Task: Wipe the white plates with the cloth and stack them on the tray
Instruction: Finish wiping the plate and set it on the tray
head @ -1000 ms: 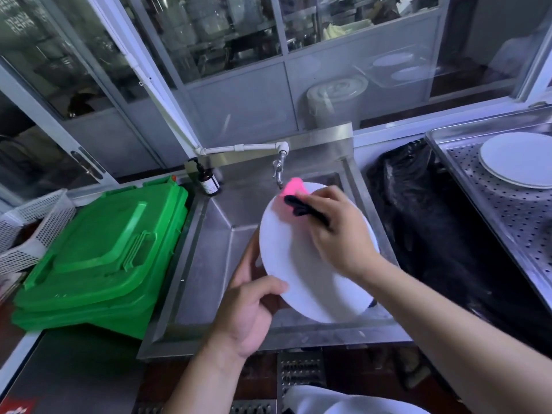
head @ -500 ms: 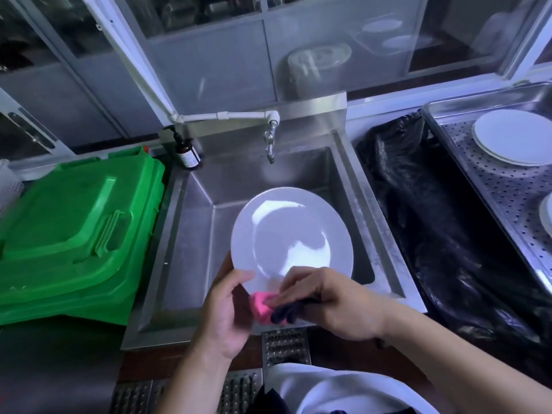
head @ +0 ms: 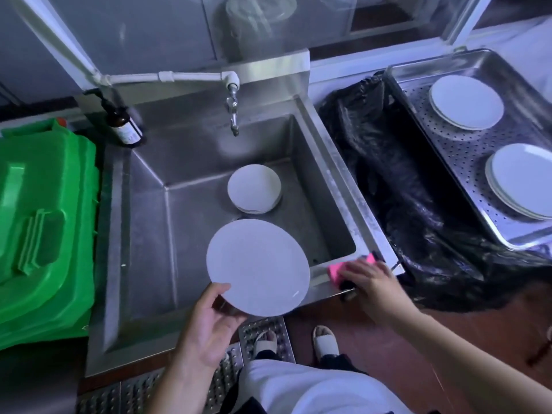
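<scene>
My left hand (head: 209, 321) holds a white round plate (head: 258, 267) over the steel sink (head: 143, 234); stacked white plates (head: 254, 188) lie inside, perforated steel tray (head: 466, 150) far right, green plastic bin (head: 44, 219) left.

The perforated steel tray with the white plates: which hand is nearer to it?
Right. The right hand holds the pink cloth at the sink's front right corner, toward the perforated steel tray; the left hand holds a white plate farther left.

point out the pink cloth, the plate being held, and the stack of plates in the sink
pink cloth (head: 336, 268), head view, on its pink upper face beside the right hand's fingers
held plate (head: 258, 267), head view, on the middle of its white face
stack of plates in the sink (head: 254, 188), head view, on the top plate's centre
</scene>
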A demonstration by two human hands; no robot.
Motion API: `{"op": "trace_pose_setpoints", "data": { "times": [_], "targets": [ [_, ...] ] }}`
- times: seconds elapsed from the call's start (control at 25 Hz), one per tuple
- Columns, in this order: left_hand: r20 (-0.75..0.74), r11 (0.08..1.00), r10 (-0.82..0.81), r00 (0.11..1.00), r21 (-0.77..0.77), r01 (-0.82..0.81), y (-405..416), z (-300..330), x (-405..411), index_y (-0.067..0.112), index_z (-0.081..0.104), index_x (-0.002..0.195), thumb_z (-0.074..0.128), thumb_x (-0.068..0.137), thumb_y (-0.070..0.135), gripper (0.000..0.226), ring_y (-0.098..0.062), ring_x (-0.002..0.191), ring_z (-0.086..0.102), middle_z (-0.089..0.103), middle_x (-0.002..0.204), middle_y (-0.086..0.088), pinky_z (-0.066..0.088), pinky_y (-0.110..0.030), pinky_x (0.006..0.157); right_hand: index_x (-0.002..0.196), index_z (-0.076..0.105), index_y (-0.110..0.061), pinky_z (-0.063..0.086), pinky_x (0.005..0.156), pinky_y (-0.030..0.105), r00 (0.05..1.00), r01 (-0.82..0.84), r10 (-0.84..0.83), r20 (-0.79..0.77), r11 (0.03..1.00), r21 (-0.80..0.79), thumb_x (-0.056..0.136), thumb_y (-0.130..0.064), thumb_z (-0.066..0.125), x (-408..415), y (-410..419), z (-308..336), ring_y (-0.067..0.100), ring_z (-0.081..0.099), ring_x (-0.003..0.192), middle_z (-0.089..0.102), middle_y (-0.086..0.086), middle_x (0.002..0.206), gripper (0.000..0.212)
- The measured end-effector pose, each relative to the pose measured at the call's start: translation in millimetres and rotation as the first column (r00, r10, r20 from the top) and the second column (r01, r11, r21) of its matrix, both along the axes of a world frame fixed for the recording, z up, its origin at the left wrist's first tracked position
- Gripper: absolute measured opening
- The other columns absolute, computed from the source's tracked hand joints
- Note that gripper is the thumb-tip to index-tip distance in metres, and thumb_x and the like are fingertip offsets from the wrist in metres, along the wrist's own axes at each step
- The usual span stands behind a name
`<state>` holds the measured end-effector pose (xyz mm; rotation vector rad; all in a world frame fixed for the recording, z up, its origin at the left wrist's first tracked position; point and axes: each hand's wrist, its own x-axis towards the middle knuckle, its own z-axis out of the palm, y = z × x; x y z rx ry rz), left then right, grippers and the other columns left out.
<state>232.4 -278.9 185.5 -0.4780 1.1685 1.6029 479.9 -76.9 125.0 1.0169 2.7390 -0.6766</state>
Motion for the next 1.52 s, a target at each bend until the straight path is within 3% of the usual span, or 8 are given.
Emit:
{"op": "trace_pose_setpoints", "data": {
  "times": [0.08,0.16,0.36,0.52,0.64,0.96,1.2,1.52],
  "targets": [
    [0.007,1.000,-0.027,1.000,-0.002,0.027,-4.3,-4.7,-5.7,0.004,0.064,0.117,0.059,0.080,0.003,0.037,-0.029,0.096,0.070,0.073,0.115,-0.017,0.063,-0.038,0.058,0.157,0.013,-0.035,-0.003,0.123,0.046,0.971,-0.038,0.055,0.231,0.996,-0.078,0.073,-0.061,0.014,3.7,-18.4,-18.5,0.019,-0.006,0.154,-0.001,-0.010,0.164,0.088],
    [-0.008,0.997,-0.072,0.997,-0.002,0.072,-5.8,-11.4,-12.0,0.007,0.065,0.115,0.053,0.088,-0.001,0.030,-0.025,0.085,0.075,0.077,0.106,-0.013,0.062,-0.035,0.055,0.158,0.009,-0.037,-0.014,0.122,0.042,0.980,0.014,-0.003,0.199,0.999,-0.052,0.076,-0.067,0.016,4.7,-25.5,-28.4,0.014,-0.016,0.152,-0.005,-0.013,0.163,0.087],
    [-0.129,0.971,-0.228,0.965,0.043,0.235,16.9,-9.9,-21.0,0.018,0.065,0.114,0.049,0.091,-0.007,0.038,-0.017,0.081,0.077,0.078,0.105,-0.001,0.062,-0.037,0.053,0.143,0.053,-0.029,0.024,0.117,0.033,0.912,0.369,-0.402,-0.077,0.889,-0.270,0.092,-0.056,0.050,-9.5,-12.2,9.6,0.009,0.036,0.143,0.050,-0.006,0.149,0.057],
    [-0.274,0.911,-0.372,0.887,0.078,0.406,50.0,10.4,-14.7,0.021,0.062,0.129,0.060,0.076,0.000,0.057,-0.029,0.105,0.070,0.074,0.120,-0.006,0.063,-0.042,0.060,0.122,0.068,-0.027,0.052,0.091,0.036,0.481,0.497,-0.857,-0.185,0.440,-0.748,0.098,-0.033,0.062,-10.5,17.2,81.5,0.018,0.065,0.106,0.070,-0.007,0.112,0.026],
    [-0.340,0.835,-0.470,0.814,0.126,0.535,85.6,37.0,18.5,0.018,0.059,0.132,0.061,0.075,0.000,0.061,-0.032,0.100,0.069,0.071,0.125,-0.013,0.062,-0.043,0.059,0.115,0.072,-0.018,0.056,0.093,0.047,0.352,0.379,-0.931,-0.095,0.234,-0.895,0.097,-0.039,0.058,26.5,39.2,136.6,0.025,0.070,0.098,0.074,0.004,0.110,0.031],
    [-0.391,0.657,-0.678,0.622,0.057,0.752,172.6,69.7,150.3,0.004,0.057,0.115,0.071,0.079,-0.004,0.039,-0.034,0.068,0.068,0.072,0.103,-0.024,0.057,-0.041,0.051,0.110,0.074,-0.007,0.056,0.071,0.039,0.100,0.348,-0.994,-0.045,0.078,-0.934,0.094,-0.033,0.058,191.6,53.7,161.2,0.026,0.064,0.078,0.074,0.012,0.094,0.035],
    [-0.399,0.556,-0.770,0.498,-0.036,0.830,220.9,57.0,234.5,0.010,0.073,0.120,0.051,0.096,0.006,0.032,-0.025,0.102,0.072,0.075,0.118,-0.011,0.060,-0.055,0.085,0.107,0.075,-0.007,0.059,0.075,0.041,-0.038,0.360,-0.998,-0.043,0.027,-0.933,0.096,-0.026,0.058,274.7,61.8,136.9,0.020,0.072,0.072,0.076,0.012,0.099,0.028],
    [-0.458,0.581,-0.753,0.472,-0.126,0.804,296.1,68.8,289.1,0.011,0.071,0.118,0.046,0.093,0.001,0.037,-0.022,0.114,0.069,0.075,0.119,-0.006,0.057,-0.055,0.092,0.104,0.075,-0.009,0.058,0.086,0.049,-0.085,0.416,-0.995,-0.045,0.006,-0.909,0.093,-0.027,0.065,319.8,146.9,130.0,0.028,0.069,0.090,0.071,0.011,0.105,0.024]
  ]
}}
